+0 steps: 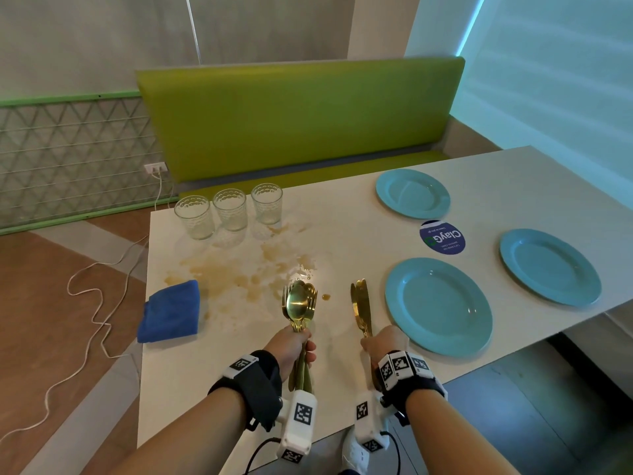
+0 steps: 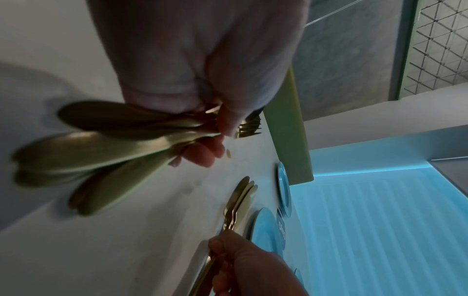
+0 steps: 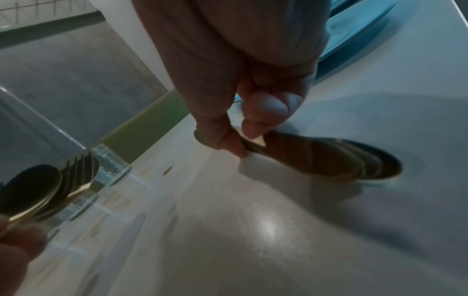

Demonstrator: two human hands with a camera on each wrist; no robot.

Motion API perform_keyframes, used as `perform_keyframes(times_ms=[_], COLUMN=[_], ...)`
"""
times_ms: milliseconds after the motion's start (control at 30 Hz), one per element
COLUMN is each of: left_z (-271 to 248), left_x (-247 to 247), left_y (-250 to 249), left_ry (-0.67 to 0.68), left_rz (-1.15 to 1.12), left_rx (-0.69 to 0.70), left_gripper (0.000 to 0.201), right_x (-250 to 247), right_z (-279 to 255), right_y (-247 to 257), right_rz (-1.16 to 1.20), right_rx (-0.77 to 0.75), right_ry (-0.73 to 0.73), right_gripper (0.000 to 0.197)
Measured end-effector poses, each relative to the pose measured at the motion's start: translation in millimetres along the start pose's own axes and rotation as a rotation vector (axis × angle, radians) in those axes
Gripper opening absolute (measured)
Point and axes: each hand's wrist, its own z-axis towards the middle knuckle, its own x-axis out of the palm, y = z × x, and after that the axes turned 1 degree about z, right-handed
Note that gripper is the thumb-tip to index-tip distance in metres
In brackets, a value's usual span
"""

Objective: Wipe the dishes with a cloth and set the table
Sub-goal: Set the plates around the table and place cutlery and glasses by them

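Head view: stained white table [image 1: 342, 234] w/ green bench [image 1: 294, 121]; hands grip gold cutlery [image 1: 301, 303].

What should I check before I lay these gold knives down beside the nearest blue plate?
1. Right hand grips the gold knives securely: ok, fingers are curled round the handles.
2. Left hand holds the bundle of gold spoons and forks: ok, held above the table.
3. Bare spot left of the nearest round blue plate: ok, the white table is bare there.
4. Table clean: not ok, brown spill stains spread from the three clear glasses towards the cutlery.
5. Folded blue cloth within reach: ok, at the table's left edge.
6. Knives wiped: cannot tell.
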Motion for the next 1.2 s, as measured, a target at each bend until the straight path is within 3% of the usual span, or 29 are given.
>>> perform_keyframes(times_ms=[133,233,433,533,667,900,1100,1200], left_z=[1.2,-0.5,-1.7,-3.5,-4.1,-0.3,3.2,3.3], left_x=[1.5,4.3,11.3,14.3,16.0,13.4,16.2,12.3], left_y=[0.2,-1.8,-3.0,-3.8,-5.3,0.4,2.8,0.8], left_ry=[0.016,0.052,0.114,0.171,0.192,0.106,0.012,-0.028], left_rz=[0.031,0.039,-0.004,-0.043,-0.065,-0.078,-0.076,-0.109], left_rx=[0.007,0.014,0.029,0.050,0.044,0.006,0.043,0.044], left_gripper=[0.016,0.020,0.030,0.034,0.030,0.013,0.010,0.009], right_x=[-2.1,-5.9,-0.5,3.3,6.7,9.5,9.0,0.9], right_z=[-0.7,0.3,-14.6,-24.7,-29.9,-30.8,-26.2,-15.8], right_y=[0.7,0.4,8.7,14.5,16.4,10.2,10.4,4.2], right_rz=[-0.011,-0.005,0.577,0.638,0.615,0.526,0.667,0.653], right_rx=[-0.027,-0.062,-0.097,-0.117,-0.136,-0.174,-0.104,-0.065], right_ry=[0.007,0.136,0.458,0.542,0.505,0.477,0.446,0.348], right_gripper=[0.034,0.019,0.012,0.011,0.016,0.009,0.007,0.008])
